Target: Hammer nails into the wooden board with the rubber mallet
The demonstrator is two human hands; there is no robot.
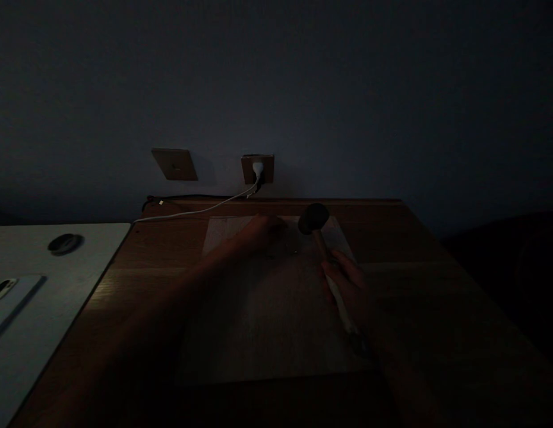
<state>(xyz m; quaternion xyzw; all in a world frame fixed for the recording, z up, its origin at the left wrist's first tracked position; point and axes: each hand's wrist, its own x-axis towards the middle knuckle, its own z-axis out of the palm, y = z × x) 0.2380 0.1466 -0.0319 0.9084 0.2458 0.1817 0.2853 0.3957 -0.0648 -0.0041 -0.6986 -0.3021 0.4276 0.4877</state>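
The light is very dim. My right hand (347, 279) is wrapped round the pale handle of a mallet (315, 217), whose dark, rounded head is raised and tilted toward the wall. Over the far part of a pale flat board (267, 321), my left hand (262, 230) has its fingers curled together; what they hold, if anything, is lost in the dark. A small glinting object (296, 251) lies on the board between my hands, too dim to name.
The board rests on a wooden table (414, 267) against the wall. A white cable (191, 213) runs to a plugged wall socket (258, 169), with a second wall plate (174, 164) beside it. On the white surface at left are a phone (13, 300) and a dark round object (63, 244).
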